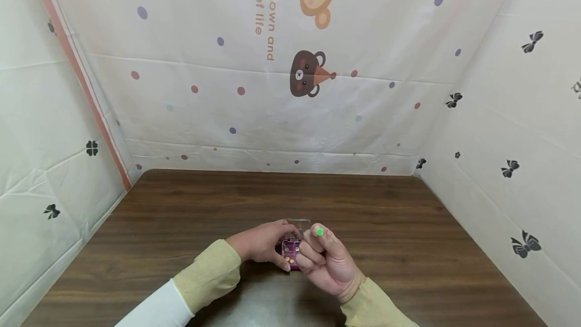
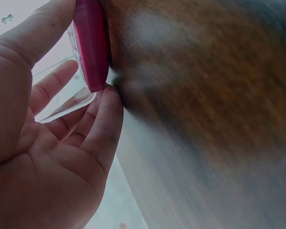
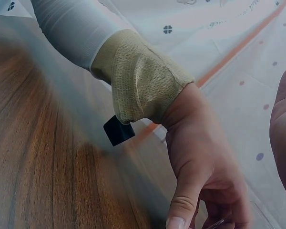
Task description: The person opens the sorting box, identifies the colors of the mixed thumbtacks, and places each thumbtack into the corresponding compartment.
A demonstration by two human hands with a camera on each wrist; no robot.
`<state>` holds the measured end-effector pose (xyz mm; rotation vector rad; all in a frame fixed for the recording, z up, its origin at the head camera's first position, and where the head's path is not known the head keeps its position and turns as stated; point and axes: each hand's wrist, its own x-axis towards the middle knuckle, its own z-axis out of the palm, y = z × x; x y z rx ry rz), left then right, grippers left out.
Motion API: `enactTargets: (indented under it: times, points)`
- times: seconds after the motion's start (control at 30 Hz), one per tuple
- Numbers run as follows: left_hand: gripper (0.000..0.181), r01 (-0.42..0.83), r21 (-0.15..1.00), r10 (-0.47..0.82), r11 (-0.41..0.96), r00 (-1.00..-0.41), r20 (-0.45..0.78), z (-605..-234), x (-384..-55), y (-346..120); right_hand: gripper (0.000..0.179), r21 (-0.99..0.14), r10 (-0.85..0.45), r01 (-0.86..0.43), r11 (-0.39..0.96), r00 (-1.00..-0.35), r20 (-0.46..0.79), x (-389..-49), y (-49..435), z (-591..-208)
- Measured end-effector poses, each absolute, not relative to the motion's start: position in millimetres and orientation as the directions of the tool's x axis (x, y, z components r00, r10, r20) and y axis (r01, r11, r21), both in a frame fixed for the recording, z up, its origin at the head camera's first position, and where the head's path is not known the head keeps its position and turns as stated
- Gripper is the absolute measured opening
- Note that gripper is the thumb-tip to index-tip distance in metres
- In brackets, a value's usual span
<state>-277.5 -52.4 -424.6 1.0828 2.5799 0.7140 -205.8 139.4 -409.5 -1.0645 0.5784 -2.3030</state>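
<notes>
My left hand [image 1: 265, 242] grips a small magenta box [image 1: 286, 251] by its sides, thumb at the near side and fingers at the far end. Its clear lid [image 1: 299, 224] stands open toward the back. Inside are compartments with several small gold-coloured round pieces [image 1: 289, 260]. In the left wrist view the box [image 2: 91, 47] appears edge-on between thumb and fingers. Just right of the box, my right hand [image 1: 333, 266] pinches a small bright green round piece [image 1: 320, 231] between thumb and index finger, the other fingers curled. What exactly the green piece is, I cannot tell.
The box is on a dark wood-grain table [image 1: 204, 196]. Patterned white cloth [image 1: 227, 110] hangs behind it and along both sides. A black block-shaped thing [image 3: 118, 130] is at the left wrist's cuff in the right wrist view.
</notes>
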Motion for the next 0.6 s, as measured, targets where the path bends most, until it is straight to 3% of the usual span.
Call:
enactTargets:
  times: [0.47,0.6]
  points:
    - [0.065,0.592,0.534,0.721,0.604,-0.691,-0.049,-424.4,-277.2,-51.6,0.026,-0.55,-0.615,0.292,-0.783,-0.5,0.61,-209.6,139.4,-407.3]
    - [0.066,0.591,0.528,0.718,0.611,-0.694,-0.054,-424.4,-277.3,-51.4,0.027,-0.572,-0.619,0.272,-0.774,-0.518,0.59,-210.2,141.9,-407.9]
